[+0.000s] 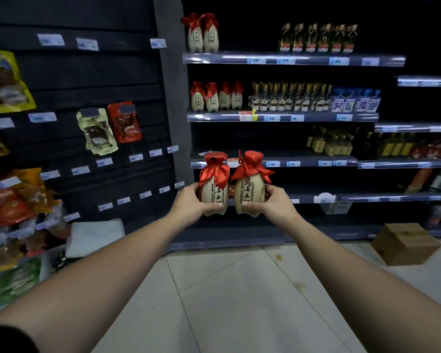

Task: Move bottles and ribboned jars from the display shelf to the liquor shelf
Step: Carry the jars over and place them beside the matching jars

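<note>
Two cream jars with red ribbons, held side by side in mid-air before the liquor shelf point(273, 163): left jar point(213, 186) clasped in the left hand point(192, 203), right jar point(250, 191) in the right hand point(278, 201), fingers closed around each body. Judged mid-carry; next, set upright on a free shelf spot, perhaps beside matching jars point(215, 96) higher up.
</note>
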